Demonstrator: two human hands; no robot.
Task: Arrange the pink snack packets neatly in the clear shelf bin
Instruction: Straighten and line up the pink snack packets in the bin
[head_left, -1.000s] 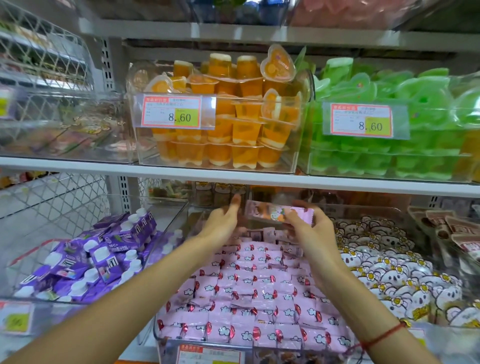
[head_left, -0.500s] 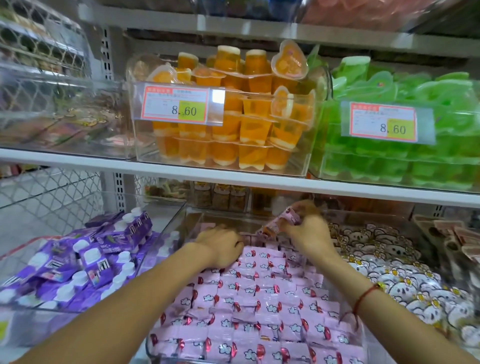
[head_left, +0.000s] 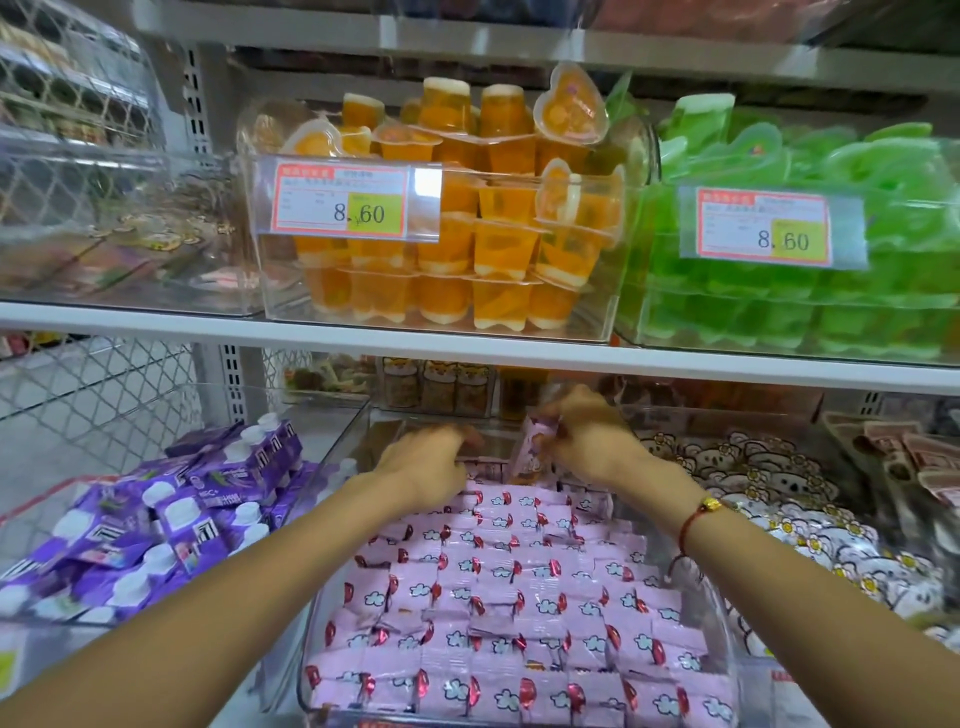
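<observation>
So both hands are reaching to the back of the clear shelf bin (head_left: 724, 613). The right hand (head_left: 592, 441) has its fingers curled around one pink snack packet (head_left: 532, 452), pinching it near the top so it hangs almost upright just above the back row. The left hand (head_left: 426, 462) is palm down with fingers bent over the far edge of the pink snack packets (head_left: 509, 597), pressing on them; can't tell if it's actually gripping one.

The packets fill the bin in flat overlapping rows, glossy crinkly plastic with little white clouds and red foil bits. The bin itself is hard see-through plastic with rounded corners.

Left of the bin there's a pile of purple pouches (head_left: 156, 519) with white caps. Above it, on the next shelf, orange jelly cups (head_left: 467, 249).
</observation>
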